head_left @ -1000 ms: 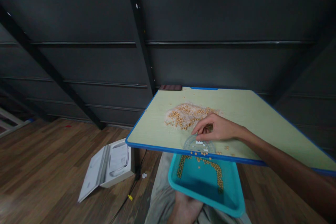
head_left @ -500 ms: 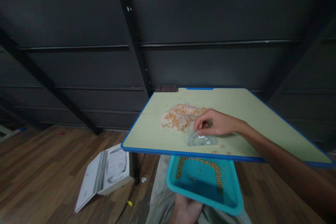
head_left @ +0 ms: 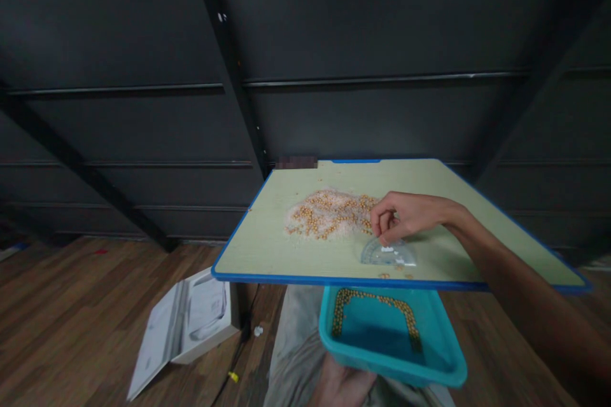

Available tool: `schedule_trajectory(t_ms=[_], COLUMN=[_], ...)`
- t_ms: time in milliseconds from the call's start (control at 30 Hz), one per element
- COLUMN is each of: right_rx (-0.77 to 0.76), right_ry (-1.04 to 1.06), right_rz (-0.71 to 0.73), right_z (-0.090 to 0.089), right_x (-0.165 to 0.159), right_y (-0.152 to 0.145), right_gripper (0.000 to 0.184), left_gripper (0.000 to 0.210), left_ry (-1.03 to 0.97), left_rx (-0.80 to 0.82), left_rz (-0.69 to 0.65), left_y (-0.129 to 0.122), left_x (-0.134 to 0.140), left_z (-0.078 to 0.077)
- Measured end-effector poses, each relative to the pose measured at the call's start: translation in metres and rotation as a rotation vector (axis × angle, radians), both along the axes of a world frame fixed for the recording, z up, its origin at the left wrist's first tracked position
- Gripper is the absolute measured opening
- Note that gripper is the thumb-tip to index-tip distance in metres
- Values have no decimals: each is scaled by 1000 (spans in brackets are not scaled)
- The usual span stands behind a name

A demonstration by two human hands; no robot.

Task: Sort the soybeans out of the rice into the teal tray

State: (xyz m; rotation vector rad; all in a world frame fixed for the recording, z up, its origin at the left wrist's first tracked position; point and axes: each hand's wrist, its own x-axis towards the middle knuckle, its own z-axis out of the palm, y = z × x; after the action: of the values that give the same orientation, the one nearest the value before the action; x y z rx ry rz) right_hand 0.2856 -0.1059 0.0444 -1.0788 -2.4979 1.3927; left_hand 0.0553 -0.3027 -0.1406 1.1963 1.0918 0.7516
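Observation:
My right hand (head_left: 405, 216) is closed in a pinch on the top edge of a clear plastic protractor (head_left: 382, 256), flat side toward me, at the front of the table. Just left of the fingers spreads a pile of soybeans and rice (head_left: 329, 213). Below the table's front edge, a teal tray (head_left: 391, 365) holds soybeans lined along its far and side edges. My left hand (head_left: 341, 381) is under the tray's near side, holding it from below; its fingers are hidden.
The pale tabletop (head_left: 277, 261) has a blue rim. A few loose soybeans (head_left: 384, 276) lie by the protractor. An opened white box (head_left: 205, 318) with papers sits on the wooden floor, beside a black cable (head_left: 238, 346). A dark panelled wall (head_left: 382, 25) rises behind.
My right hand and the protractor have moved right, away from the pile. The tray has shifted right, and the soybeans loose in its middle are now gone from there. The view has shifted slightly.

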Motion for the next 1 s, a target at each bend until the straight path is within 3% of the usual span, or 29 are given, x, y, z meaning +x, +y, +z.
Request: schedule_trajectory(t_ms=[133, 233, 367, 567, 767, 867, 1000], right_rx=[-82, -121, -105, 146, 116, 116, 97], right_ry=[-12, 2, 13, 78, 75, 83, 61], right_rz=[46, 86, 80, -23, -123, -138, -123], right_z=[1, 0, 2, 13, 11, 7, 5], right_x=[-3, -6, -4, 18, 39, 41, 40], right_y=[-5, -8, -7, 7, 22, 25, 25], right_gripper=[25, 27, 27, 26, 24, 24, 23], left_gripper=[59, 64, 71, 80, 74, 72, 83], left_ry=[21, 17, 64, 130, 66, 103, 125], left_rx=[-69, -80, -108, -143, -81, -115, -131], left_rz=[14, 3, 22, 47, 40, 68, 83], left_y=[-2, -1, 0, -1, -1, -1, 1], left_x=[-2, -3, -2, -1, -2, -4, -2], left_z=[16, 19, 6, -23, -44, -48, -37])
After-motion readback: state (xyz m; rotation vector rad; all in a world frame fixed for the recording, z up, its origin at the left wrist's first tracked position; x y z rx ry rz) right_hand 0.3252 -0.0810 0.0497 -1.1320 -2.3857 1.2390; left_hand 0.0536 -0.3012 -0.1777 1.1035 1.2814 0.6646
